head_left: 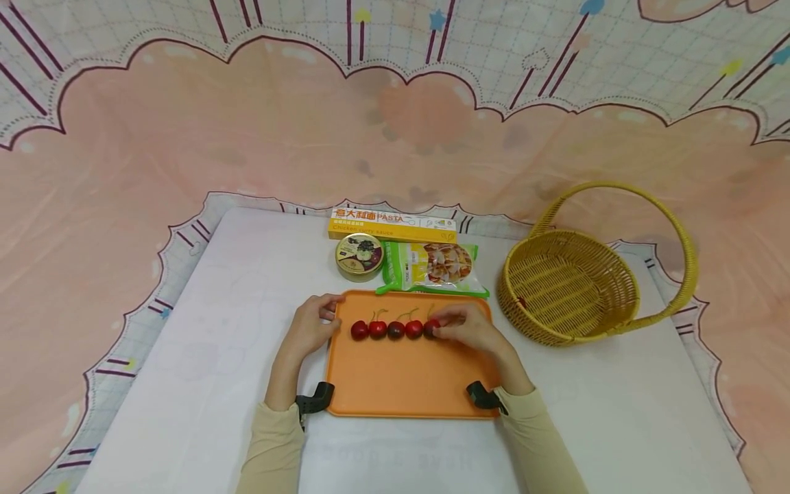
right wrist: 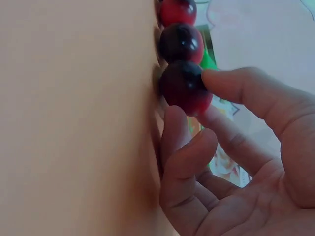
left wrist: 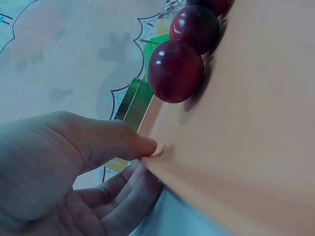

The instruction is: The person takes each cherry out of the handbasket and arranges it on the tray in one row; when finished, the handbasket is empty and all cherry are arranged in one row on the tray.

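Note:
Several dark red cherries (head_left: pixel 396 331) lie in a row across the upper half of an orange tray (head_left: pixel 407 384), some with green stems. My left hand (head_left: pixel 313 326) pinches the tray's left edge. In the left wrist view its thumb (left wrist: pixel 140 145) lies on the rim and the other fingers are beneath it. My right hand (head_left: pixel 472 327) holds the cherry at the right end of the row (right wrist: pixel 184 88) between thumb and fingers. That cherry touches its neighbour and sits on or just above the tray; I cannot tell which.
Behind the tray are a round tin (head_left: pixel 359 257), a green and white food packet (head_left: pixel 404 267) and a yellow pasta box (head_left: pixel 391 226). A yellow wicker basket (head_left: pixel 531 326) with a tall handle stands to the right, a small dark red spot (head_left: pixel 521 302) inside it. White cloth (head_left: pixel 216 357) covers the table.

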Tool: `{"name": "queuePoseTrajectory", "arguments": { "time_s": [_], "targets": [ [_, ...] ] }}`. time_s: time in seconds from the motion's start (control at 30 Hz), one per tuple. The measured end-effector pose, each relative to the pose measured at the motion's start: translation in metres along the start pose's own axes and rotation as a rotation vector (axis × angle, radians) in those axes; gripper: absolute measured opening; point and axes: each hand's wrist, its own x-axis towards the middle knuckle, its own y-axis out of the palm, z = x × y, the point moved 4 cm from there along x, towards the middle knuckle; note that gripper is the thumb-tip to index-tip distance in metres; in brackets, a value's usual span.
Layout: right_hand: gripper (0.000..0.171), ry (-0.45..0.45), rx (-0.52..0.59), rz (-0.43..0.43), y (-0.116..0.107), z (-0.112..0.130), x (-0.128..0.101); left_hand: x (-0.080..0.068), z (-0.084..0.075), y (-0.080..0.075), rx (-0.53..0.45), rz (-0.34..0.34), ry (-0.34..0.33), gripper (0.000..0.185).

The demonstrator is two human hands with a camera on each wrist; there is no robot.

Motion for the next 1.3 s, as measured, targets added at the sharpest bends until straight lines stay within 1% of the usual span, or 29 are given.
{"name": "queuePoseTrajectory", "arguments": {
  "time_s": [0.07, 0.17, 0.3, 0.37, 0.57, 0.63, 0.73, 0.8, 0.87, 0.97, 1.03, 1.17, 1.23, 1.3],
  "targets": [
    [0.03, -0.009, 0.006, 0.025, -0.001, 0.0, 0.0, 0.0, 0.0, 0.0, -0.001, -0.001, -0.001, 0.04],
    [0.03, -0.003, -0.002, 0.035, -0.004, 0.0, -0.001, 0.0, 0.001, 0.0, -0.004, -0.006, 0.001, 0.04],
    [0.027, 0.008, -0.043, 0.004, -0.009, 0.001, -0.001, 0.0, 0.001, 0.0, -0.002, -0.011, 0.006, 0.04],
    [0.025, -0.001, -0.058, -0.006, -0.011, 0.003, -0.003, 0.0, 0.001, 0.001, 0.0, -0.011, 0.007, 0.04],
    [0.023, -0.025, -0.042, 0.004, -0.009, 0.027, -0.011, 0.001, 0.002, 0.001, 0.002, -0.007, 0.007, 0.04],
    [0.023, -0.023, -0.039, 0.005, -0.009, 0.03, -0.012, 0.001, 0.003, 0.001, 0.003, -0.007, 0.005, 0.04],
    [0.025, -0.005, -0.039, 0.002, -0.012, 0.019, -0.01, 0.002, 0.004, 0.001, 0.002, -0.007, 0.004, 0.04],
    [0.027, 0.019, -0.02, -0.001, -0.017, 0.011, -0.008, 0.001, 0.004, 0.001, 0.004, -0.005, 0.004, 0.04],
    [0.029, 0.037, -0.022, -0.022, -0.028, 0.008, -0.009, 0.002, 0.002, 0.001, 0.007, -0.003, 0.004, 0.04],
    [0.034, 0.04, 0.002, -0.06, -0.055, 0.019, -0.014, 0.001, 0.001, 0.0, 0.014, 0.0, 0.007, 0.04],
    [0.036, 0.043, -0.002, -0.092, -0.079, 0.03, -0.019, 0.001, 0.0, -0.001, 0.017, 0.0, 0.005, 0.04],
    [0.044, 0.038, 0.01, -0.122, -0.127, 0.047, -0.031, 0.0, 0.001, 0.0, 0.018, 0.006, -0.003, 0.04],
    [0.047, 0.037, 0.019, -0.125, -0.149, 0.048, -0.035, 0.0, 0.001, 0.0, 0.017, 0.009, -0.005, 0.039],
    [0.05, 0.044, 0.033, -0.112, -0.167, 0.044, -0.036, -0.001, 0.001, 0.0, 0.017, 0.008, -0.004, 0.039]
  ]
}}
